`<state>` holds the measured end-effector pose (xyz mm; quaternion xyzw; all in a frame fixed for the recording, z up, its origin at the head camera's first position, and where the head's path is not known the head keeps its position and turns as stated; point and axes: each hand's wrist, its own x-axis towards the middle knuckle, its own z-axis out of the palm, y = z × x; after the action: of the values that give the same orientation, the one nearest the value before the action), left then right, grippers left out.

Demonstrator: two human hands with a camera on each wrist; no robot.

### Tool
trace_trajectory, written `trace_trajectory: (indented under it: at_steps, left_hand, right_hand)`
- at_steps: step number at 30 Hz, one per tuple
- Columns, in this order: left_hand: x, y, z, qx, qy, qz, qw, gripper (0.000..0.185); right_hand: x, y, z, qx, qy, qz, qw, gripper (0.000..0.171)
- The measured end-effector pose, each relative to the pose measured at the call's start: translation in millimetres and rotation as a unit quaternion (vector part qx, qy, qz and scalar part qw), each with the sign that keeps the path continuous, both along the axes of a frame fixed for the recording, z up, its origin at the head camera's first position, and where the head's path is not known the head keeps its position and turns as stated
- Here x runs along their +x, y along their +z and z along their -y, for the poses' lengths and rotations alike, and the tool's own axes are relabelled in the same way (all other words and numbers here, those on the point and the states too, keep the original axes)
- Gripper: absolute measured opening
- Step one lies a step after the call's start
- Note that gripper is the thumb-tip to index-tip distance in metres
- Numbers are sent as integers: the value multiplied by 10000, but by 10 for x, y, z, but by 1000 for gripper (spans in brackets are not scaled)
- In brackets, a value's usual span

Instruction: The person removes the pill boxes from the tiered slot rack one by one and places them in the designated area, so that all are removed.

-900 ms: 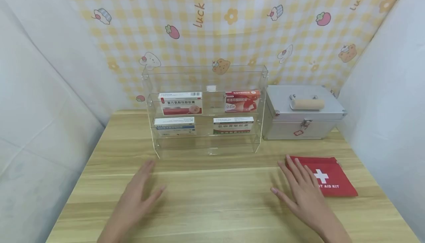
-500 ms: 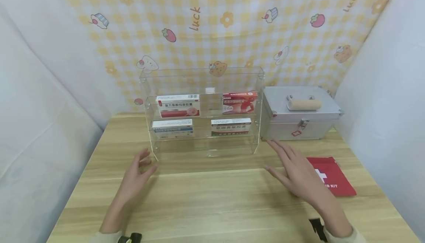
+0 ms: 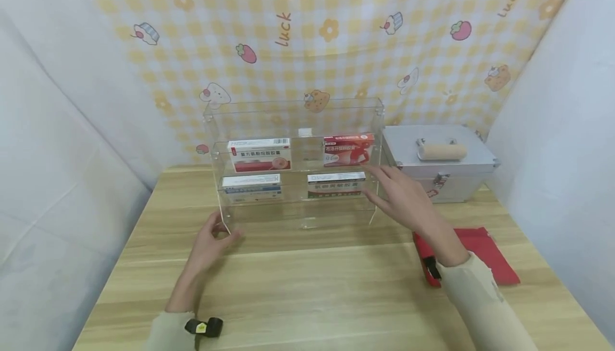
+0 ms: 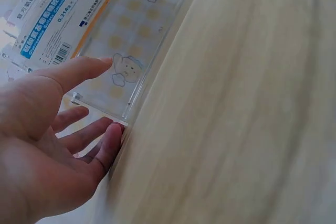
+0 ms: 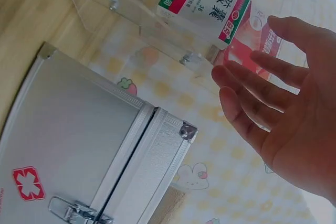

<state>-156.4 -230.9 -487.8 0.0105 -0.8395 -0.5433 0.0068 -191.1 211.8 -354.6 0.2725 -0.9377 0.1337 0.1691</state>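
A clear acrylic rack (image 3: 294,113) stands at the back of the wooden table (image 3: 307,287). Its upper shelf holds a white-and-red box (image 3: 261,154) and a red box (image 3: 348,149). On the lower shelf are a blue-and-white box (image 3: 251,186) and a green-and-white box (image 3: 335,184). My left hand (image 3: 225,229) touches the rack's lower left front corner, fingers straight (image 4: 105,140). My right hand (image 3: 384,183) hovers open at the rack's right end, beside the green-and-white box (image 5: 210,3). Neither hand holds anything.
A silver metal case (image 3: 442,164) with a wooden handle stands right of the rack, its latch (image 5: 79,211) facing forward. A red first-aid pouch (image 3: 485,255) lies flat under my right forearm. White walls close in on both sides.
Both hands have moved forward off the table to the rack: the left to its lower left corner, the right away from the red pouch up to its right end.
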Motion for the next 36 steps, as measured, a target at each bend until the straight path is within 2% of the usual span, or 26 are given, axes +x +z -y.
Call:
trace_trajectory:
  at_steps: [1,3,8,10,15,18,27,36]
  left_hand:
    - [-1,-6,-2,18,7,-29,10000,79]
    - [27,72,-36,56,6,-6,10000,78]
    - [46,81,-28,190,17,65,9998,79]
    - [41,47,-7,269,18,79,9996,79]
    - [117,249,-72,476,-55,152,9987,73]
    - [145,300,-90,444,-61,168,9989,71]
    - [144,298,-82,390,-57,154,9991,67]
    - [140,279,-67,299,-66,225,9993,67]
  right_hand:
    - [-22,5,8,37,-16,45,10000,56]
    - [-63,12,21,113,-13,119,9999,53]
    - [-186,2,43,242,173,-27,9996,45]
    - [-240,-11,42,268,244,-129,9993,42]
    - [-336,-27,34,312,315,24,9990,35]
    - [-370,-21,36,283,358,330,9984,33]
    - [-393,26,32,-64,490,955,9942,29]
    - [-414,19,35,-461,262,1344,9895,28]
